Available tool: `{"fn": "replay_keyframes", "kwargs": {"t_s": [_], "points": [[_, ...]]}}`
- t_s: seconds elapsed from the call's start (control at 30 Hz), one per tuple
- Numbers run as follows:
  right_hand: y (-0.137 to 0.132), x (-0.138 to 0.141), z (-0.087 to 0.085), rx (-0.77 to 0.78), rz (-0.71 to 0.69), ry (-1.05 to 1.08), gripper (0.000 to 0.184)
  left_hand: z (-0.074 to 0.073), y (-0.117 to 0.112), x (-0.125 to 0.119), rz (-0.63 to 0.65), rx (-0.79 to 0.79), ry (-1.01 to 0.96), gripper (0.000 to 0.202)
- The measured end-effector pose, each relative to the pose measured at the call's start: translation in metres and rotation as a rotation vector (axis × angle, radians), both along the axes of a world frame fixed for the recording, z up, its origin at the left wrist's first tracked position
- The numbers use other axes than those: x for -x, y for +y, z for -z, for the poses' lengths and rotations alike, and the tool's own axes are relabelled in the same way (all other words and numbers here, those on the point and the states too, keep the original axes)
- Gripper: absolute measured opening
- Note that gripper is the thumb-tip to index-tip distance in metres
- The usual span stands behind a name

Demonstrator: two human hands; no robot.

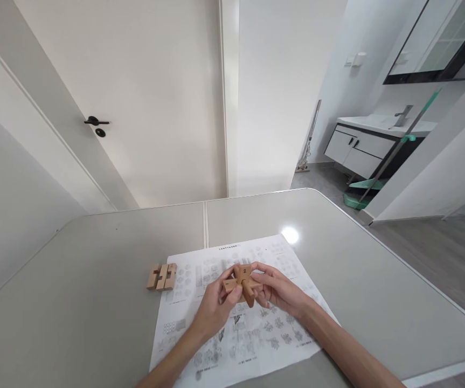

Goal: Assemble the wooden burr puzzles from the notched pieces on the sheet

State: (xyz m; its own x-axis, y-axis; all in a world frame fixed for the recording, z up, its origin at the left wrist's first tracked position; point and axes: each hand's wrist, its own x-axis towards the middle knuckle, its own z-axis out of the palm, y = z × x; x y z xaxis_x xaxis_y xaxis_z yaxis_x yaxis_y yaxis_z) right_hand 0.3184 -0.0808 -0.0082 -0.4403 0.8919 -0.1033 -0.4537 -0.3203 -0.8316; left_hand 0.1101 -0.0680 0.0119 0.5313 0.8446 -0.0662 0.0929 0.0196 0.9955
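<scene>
Both hands hold one cluster of interlocked wooden puzzle pieces (245, 272), with a "2" printed on the upright piece. My left hand (215, 302) is closed on its left side, the thumb pressing near the front. On the right side, my right hand (275, 288) grips it with thumb and fingers. The cluster is held over a printed instruction sheet (252, 345) covered in small diagrams of puzzle pieces. Several loose notched wooden blocks (161, 277) lie side by side at the sheet's left edge. Parts of the cluster are hidden behind my fingers.
The sheet lies on a pale grey table (95, 302) with a seam across its top and rounded corners. Behind it is a white door (163, 108) with a black handle (97, 122). At the right, a washbasin cabinet (359, 145), a mop and a green dustpan (355, 201) stand beyond the table.
</scene>
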Motion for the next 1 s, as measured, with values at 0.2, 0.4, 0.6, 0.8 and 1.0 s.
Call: {"fn": "replay_keyframes", "kwargs": {"t_s": [0.2, 0.4, 0.6, 0.8, 1.0], "points": [[0.005, -0.002, 0.0, 0.092, 0.208, 0.002, 0.036, 0.01, 0.001, 0.001, -0.17, -0.013, 0.023, 0.064], [0.012, -0.009, 0.009, 0.096, 0.446, -0.036, 0.038, 0.014, 0.002, -0.001, -0.178, -0.038, 0.024, 0.046], [0.019, -0.023, 0.021, 0.077, 0.655, -0.019, 0.032, 0.012, 0.003, -0.001, -0.157, -0.032, 0.04, 0.039], [0.024, -0.037, 0.028, 0.105, 0.766, 0.095, 0.027, 0.013, 0.006, 0.002, -0.158, 0.008, 0.033, 0.035], [0.023, -0.038, 0.023, 0.084, 0.806, 0.065, 0.031, 0.013, 0.005, 0.004, -0.112, 0.007, 0.066, 0.034]]}}
